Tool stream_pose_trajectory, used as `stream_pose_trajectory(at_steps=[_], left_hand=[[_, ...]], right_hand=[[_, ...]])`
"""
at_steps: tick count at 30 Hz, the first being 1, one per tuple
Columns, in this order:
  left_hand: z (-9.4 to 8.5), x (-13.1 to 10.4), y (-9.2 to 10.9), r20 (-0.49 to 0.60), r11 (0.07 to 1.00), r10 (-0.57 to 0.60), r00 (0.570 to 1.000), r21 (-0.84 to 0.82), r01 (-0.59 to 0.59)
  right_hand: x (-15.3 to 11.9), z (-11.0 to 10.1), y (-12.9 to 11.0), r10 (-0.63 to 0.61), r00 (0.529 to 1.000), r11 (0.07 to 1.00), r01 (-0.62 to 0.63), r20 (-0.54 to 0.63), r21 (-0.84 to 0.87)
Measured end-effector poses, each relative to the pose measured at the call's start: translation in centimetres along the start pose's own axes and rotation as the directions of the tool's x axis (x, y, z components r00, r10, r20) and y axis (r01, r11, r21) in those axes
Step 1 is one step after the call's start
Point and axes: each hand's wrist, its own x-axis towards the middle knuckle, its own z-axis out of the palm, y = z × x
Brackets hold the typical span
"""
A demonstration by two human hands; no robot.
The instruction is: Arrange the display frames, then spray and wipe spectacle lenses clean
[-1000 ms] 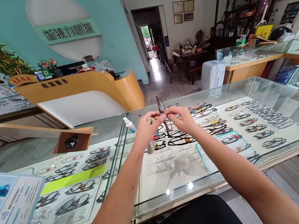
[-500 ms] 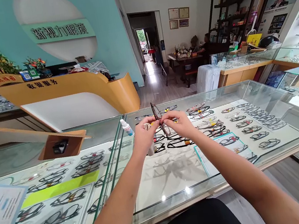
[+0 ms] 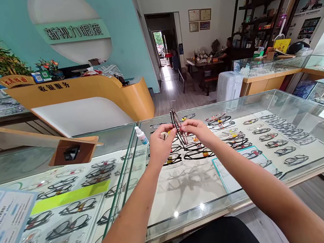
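The left hand [image 3: 160, 146] was closed to a pinch, thumb and forefinger on one side of a pair of glasses [image 3: 176, 117]; the right hand [image 3: 200, 132] pinched the opposite side in the same way, its other fingers curled in. The glasses, thin and dark-rimmed with clear rounded lenses, stood nearly edge-on above the desk [image 3: 163, 204], so their temples were hard to make out. A pale thing showed in the left hand, mostly covered by the fingers. Near that hand, one small white bottle [image 3: 142, 136] with a blue-and-red label stood on the smooth, reflective glass. Beneath the glass lay many dark frames [image 3: 199, 154], overlapping and partly behind the hands, too crowded to count. A teal-edged sheet [image 3: 227, 175] was partly covered by the right forearm. Beyond it, six frames [image 3: 285, 151] formed one column. Leftward were a flat lime-green strip [image 3: 72, 196], one wooden box [image 3: 57, 155] with a small black object inside, and one blue-and-white leaflet [image 3: 8, 226], cut off at the view's left edge. Four framed certificates [image 3: 205, 14] hung on the far wall.
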Motion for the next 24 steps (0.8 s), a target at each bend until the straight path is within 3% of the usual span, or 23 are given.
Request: stream_pose_trajectory(at_steps=[4,7,10,13,18,24], left_hand=[[-1.1,0.3,-0.1,-0.144,0.969,0.149,0.978,0.219,-0.116],[-2.2,0.7,-0.3,-0.199,0.869,0.341,0.919,0.439,-0.228],[-2.9,1.0,-0.5,-0.199,0.769,0.447,0.872,0.583,-0.261],[-3.1,1.1,-0.7,-0.211,0.728,0.472,0.856,0.641,-0.243],[-3.0,1.1,-0.8,-0.223,0.723,0.473,0.853,0.651,-0.231],[-3.2,1.3,-1.3,-0.271,0.722,0.505,0.819,0.653,-0.229]], right_hand=[[0.3,-0.4,0.1,0.040,0.999,0.996,-0.038,-0.018,0.077],[0.2,-0.8,-0.3,0.090,0.996,0.993,-0.092,0.024,0.079],[0.0,-1.1,-0.9,0.119,0.991,0.990,-0.123,0.067,0.062],[-0.3,-1.2,-1.3,0.139,0.986,0.987,-0.145,0.086,0.065],[-0.2,-1.2,-1.4,0.149,0.986,0.974,-0.160,0.080,0.161],[0.0,-1.8,-1.6,0.133,0.990,0.945,-0.142,0.049,0.294]])
